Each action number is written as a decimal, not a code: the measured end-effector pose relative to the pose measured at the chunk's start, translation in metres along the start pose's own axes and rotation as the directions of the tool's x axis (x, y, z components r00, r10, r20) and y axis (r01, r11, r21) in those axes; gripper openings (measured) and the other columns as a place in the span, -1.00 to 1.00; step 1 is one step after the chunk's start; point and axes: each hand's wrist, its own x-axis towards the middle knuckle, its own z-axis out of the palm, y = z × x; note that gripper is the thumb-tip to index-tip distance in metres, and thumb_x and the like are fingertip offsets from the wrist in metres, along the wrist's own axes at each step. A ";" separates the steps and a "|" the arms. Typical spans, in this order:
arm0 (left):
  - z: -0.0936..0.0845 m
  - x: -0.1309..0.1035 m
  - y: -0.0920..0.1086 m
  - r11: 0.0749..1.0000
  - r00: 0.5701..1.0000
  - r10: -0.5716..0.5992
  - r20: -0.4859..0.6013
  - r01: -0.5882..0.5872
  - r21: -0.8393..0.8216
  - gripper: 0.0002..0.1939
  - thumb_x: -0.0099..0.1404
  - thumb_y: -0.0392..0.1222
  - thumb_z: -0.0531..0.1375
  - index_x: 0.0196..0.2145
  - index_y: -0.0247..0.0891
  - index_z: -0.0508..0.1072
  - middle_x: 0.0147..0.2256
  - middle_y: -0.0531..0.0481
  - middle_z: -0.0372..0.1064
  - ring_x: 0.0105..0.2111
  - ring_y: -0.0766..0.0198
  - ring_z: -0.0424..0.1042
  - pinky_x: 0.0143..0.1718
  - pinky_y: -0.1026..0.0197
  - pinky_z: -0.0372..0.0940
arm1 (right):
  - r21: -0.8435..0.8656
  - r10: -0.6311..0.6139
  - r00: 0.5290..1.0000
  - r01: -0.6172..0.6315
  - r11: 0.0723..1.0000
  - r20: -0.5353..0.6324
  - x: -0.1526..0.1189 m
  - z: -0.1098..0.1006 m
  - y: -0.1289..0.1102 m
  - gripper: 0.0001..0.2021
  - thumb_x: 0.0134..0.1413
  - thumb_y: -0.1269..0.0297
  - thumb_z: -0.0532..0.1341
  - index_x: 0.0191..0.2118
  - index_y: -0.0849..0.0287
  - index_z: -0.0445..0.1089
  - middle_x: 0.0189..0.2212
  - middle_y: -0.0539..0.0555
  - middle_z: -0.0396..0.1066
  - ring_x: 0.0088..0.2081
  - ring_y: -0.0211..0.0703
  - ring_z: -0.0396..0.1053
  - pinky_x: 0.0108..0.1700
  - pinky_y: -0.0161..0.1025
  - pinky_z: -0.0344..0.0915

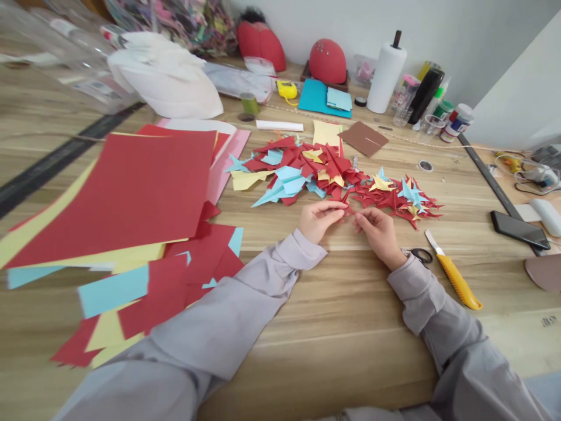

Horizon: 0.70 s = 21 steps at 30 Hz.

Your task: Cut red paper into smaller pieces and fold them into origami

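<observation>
Between my two hands, over the wooden table (307,339), is a small red origami piece (346,200) with pointed ends; its exact shape is partly hidden by my fingers. My left hand (319,221) pinches it from the left between thumb and fingers. From the right, the fingertips of my right hand (377,231) close on its other end. Just beyond my hands spreads a pile of red, blue and yellow folded paper (291,181). A second pile of small pointed origami pieces (409,199) lies beyond my right hand.
Large paper sheets (144,187) and cut paper pieces (166,286) cover the left. On the right lie a yellow utility knife (458,280) with its blade out, black-handled scissors (421,255) and a phone (519,230). A tape measure (287,89) and several bottles (456,123) stand at the back.
</observation>
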 end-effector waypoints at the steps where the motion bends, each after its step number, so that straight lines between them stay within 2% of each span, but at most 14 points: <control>1: 0.000 0.000 0.000 1.000 1.000 -0.003 0.006 0.003 -0.009 -0.74 -0.05 -0.09 0.40 -0.38 -0.25 0.61 -0.33 -0.10 0.57 -0.35 0.11 0.55 -0.34 0.13 0.43 | 0.008 -0.001 1.000 0.001 1.000 -0.015 0.001 0.000 0.000 -0.60 -0.03 -0.15 0.28 -0.41 0.14 0.37 -0.53 0.00 0.43 -0.53 -0.26 0.34 -0.42 -0.26 0.33; 7: -0.003 -0.001 0.000 0.999 0.997 -0.016 0.074 0.019 -0.039 -0.78 -0.02 -0.12 0.38 -0.38 -0.24 0.63 -0.37 -0.09 0.57 -0.32 0.08 0.55 -0.25 0.06 0.45 | 0.086 0.003 0.998 0.002 0.996 -0.057 0.003 -0.002 0.003 -0.63 -0.02 -0.09 0.30 -0.41 0.14 0.36 -0.55 -0.03 0.40 -0.56 -0.29 0.31 -0.45 -0.28 0.29; 11: -0.005 0.002 -0.002 0.993 0.998 -0.049 0.048 0.054 -0.102 -0.89 -0.06 -0.17 0.34 -0.62 -0.24 0.56 -0.48 -0.06 0.53 -0.33 0.05 0.55 -0.24 0.07 0.44 | 0.101 0.006 0.998 0.000 0.995 -0.064 0.003 -0.003 0.001 -0.62 -0.03 -0.12 0.29 -0.40 0.13 0.34 -0.54 -0.04 0.39 -0.56 -0.30 0.29 -0.47 -0.30 0.27; 15: -0.009 0.007 0.002 0.956 0.992 -0.118 0.051 0.127 -0.266 -0.67 -0.08 -0.08 0.27 -0.82 -0.23 0.29 -0.45 -0.08 0.53 -0.31 0.06 0.55 -0.30 0.08 0.45 | 0.115 -0.015 0.999 0.020 0.993 -0.038 0.001 -0.002 -0.003 -0.62 -0.02 -0.13 0.28 -0.41 0.12 0.33 -0.55 -0.05 0.38 -0.56 -0.30 0.29 -0.47 -0.31 0.25; 18: -0.009 0.009 0.006 0.935 0.981 -0.188 0.040 0.191 -0.299 -0.54 -0.02 0.01 0.27 -0.81 -0.23 0.16 -0.43 -0.12 0.54 -0.33 0.12 0.55 -0.35 0.13 0.43 | 0.140 -0.016 1.000 0.018 0.990 -0.012 0.001 -0.002 -0.005 -0.62 -0.02 -0.14 0.29 -0.43 0.11 0.34 -0.55 -0.05 0.38 -0.56 -0.30 0.29 -0.47 -0.30 0.26; 21: -0.005 0.008 0.007 0.944 0.973 -0.225 -0.045 0.207 -0.255 -0.52 -0.08 0.00 0.39 -0.72 -0.24 0.15 -0.47 -0.07 0.52 -0.40 0.18 0.54 -0.46 0.23 0.36 | 0.131 0.010 1.000 -0.009 0.991 -0.004 0.000 -0.002 -0.006 -0.60 -0.04 -0.17 0.29 -0.42 0.11 0.34 -0.54 -0.04 0.40 -0.55 -0.28 0.30 -0.47 -0.29 0.28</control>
